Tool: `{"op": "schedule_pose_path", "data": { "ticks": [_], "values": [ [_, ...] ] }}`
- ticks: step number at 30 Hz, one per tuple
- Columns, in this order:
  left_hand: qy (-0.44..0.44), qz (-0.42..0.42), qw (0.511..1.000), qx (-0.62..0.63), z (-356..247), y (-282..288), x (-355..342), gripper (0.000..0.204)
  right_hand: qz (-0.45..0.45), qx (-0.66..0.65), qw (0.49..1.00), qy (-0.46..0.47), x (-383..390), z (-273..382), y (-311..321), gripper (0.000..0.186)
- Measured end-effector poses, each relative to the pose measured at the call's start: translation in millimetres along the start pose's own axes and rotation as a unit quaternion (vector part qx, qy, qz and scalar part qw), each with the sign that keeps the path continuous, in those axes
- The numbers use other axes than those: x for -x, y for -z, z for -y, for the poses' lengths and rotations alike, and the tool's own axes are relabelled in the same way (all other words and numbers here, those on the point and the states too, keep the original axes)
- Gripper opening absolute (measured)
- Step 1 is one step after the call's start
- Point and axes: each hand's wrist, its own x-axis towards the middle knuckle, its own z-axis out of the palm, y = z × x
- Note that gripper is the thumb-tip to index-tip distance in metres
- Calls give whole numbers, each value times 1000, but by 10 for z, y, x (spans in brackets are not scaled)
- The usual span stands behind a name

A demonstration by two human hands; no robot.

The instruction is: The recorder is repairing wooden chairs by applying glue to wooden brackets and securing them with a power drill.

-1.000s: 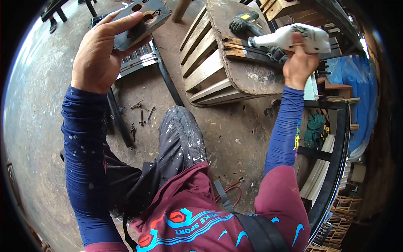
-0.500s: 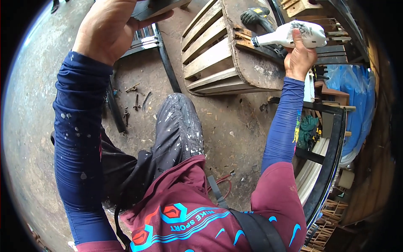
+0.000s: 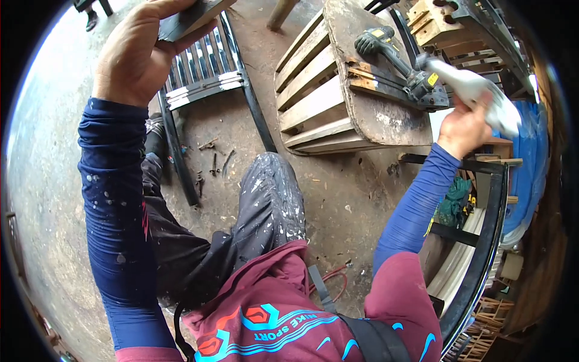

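Observation:
My left hand (image 3: 136, 57) is closed around a dark, flat board-like piece (image 3: 196, 17) at the top edge, which runs out of view. My right hand (image 3: 464, 128) grips a white squeeze bottle (image 3: 476, 90) with a dark nozzle, tilted and smeared by motion. Beneath and left of the bottle, a black and yellow angle grinder (image 3: 401, 66) lies on an upturned slatted wooden crate (image 3: 386, 114). Several wood pieces (image 3: 362, 75) lie beside the tool, close to my right hand.
A black metal frame with bars (image 3: 211, 84) lies on the floor ahead, with several small metal parts (image 3: 214, 163) near it. At right stand another black frame (image 3: 491, 205), blue plastic sheeting (image 3: 531, 175) and a green cloth (image 3: 453, 205). A red cord (image 3: 338, 280) lies by my waist.
My right hand has swung the bottle right and lower, its nozzle now pointing up-left. My left hand and its board have shifted slightly left and down. The view has shifted, showing more of the frame.

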Motion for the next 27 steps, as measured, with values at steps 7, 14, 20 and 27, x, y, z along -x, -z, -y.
{"op": "schedule_pose_path", "data": {
  "ticks": [7, 14, 20, 27],
  "values": [
    [12, 92, 995, 45, 125, 274, -267, 24, 63, -23, 996, -67, 187, -303, 19, 37],
    [22, 129, 991, 37, 171, 187, -296, 23, 87, 12, 994, -68, 97, -540, 11, 36],
    [30, 173, 983, 52, 267, 236, -443, 28, 73, 20, 996, -56, 44, -675, 16, 34],
    [-29, 148, 988, -13, 51, 367, -345, 27, 46, 21, 999, -2, 97, -957, -317, 34]
  ]
}}
